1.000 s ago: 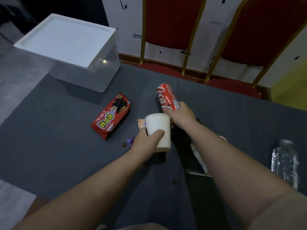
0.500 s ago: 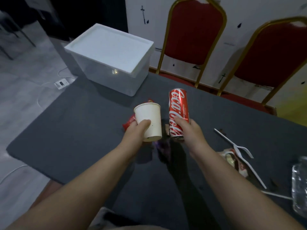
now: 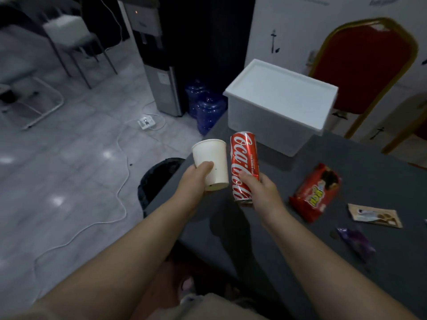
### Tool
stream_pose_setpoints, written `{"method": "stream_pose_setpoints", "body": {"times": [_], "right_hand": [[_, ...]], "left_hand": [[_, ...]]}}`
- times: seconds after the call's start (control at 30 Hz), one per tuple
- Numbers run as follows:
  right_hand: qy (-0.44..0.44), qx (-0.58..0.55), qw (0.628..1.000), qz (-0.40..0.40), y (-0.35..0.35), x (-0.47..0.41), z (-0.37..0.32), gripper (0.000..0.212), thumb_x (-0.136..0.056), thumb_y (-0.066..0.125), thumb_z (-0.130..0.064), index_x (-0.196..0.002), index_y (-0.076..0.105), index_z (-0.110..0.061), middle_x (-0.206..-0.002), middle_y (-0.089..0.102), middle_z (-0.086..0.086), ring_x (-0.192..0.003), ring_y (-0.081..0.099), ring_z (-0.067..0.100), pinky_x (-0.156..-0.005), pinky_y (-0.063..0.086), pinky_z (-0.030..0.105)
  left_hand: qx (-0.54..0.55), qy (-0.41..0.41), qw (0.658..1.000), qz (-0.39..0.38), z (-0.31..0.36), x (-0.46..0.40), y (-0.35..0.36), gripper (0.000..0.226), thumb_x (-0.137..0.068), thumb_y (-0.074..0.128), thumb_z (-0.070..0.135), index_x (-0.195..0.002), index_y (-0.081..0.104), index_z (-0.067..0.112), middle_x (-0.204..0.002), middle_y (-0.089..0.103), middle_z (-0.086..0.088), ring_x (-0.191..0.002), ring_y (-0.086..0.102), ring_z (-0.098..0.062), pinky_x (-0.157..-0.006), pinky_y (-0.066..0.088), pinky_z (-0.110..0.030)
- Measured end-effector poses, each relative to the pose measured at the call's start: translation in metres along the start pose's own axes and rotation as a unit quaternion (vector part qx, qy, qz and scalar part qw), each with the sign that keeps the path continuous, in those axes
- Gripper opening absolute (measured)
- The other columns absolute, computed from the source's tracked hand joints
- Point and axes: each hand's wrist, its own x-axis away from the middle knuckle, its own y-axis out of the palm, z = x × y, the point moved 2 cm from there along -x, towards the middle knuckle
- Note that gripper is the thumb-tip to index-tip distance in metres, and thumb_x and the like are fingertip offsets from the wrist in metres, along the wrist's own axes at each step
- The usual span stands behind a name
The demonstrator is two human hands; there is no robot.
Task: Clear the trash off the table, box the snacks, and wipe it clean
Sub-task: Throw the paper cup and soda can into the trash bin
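Note:
My left hand grips a white paper cup, held upright above the table's left edge. Beside it my right hand grips a red Coca-Cola can, also upright. Just below and left of both hands, a black bin stands on the floor against the table. On the dark grey table lie a red snack packet, a beige wrapper and a purple wrapper. A white lidded box sits at the table's far corner.
A red chair with a gold frame stands behind the table. On the tiled floor to the left are a white cable and power strip, a water dispenser, blue bottles and a white chair.
My view has swung left, bringing the bin and floor into sight. Both hands have carried the cup and can left to the table's edge.

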Motion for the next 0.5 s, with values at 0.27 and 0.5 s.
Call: {"method": "stream_pose_setpoints", "body": {"times": [0.27, 0.5], "right_hand": [[0.027, 0.037, 0.996, -0.072, 0.059, -0.035, -0.006, 0.037, -0.088, 0.06, -0.039, -0.121, 0.051, -0.023, -0.101, 0.062, -0.005, -0.09, 0.063, 0.013, -0.071, 0.052, 0.027], [0.069, 0.026, 0.995, -0.07, 0.147, -0.082, -0.001, 0.042, -0.085, 0.065, -0.041, -0.119, 0.055, -0.019, -0.107, 0.067, 0.002, -0.094, 0.067, 0.02, -0.083, 0.055, 0.037]], "left_hand": [[0.075, -0.013, 0.994, 0.084, 0.001, -0.024, -0.06, 0.031, -0.09, 0.052, 0.031, -0.117, 0.046, 0.015, -0.103, 0.059, -0.008, -0.101, 0.059, -0.03, -0.093, 0.049, -0.05], [0.097, -0.069, 0.983, 0.141, 0.004, -0.073, -0.134, 0.035, -0.084, 0.055, 0.037, -0.112, 0.05, 0.016, -0.106, 0.062, -0.015, -0.097, 0.064, -0.034, -0.089, 0.052, -0.052]]}}
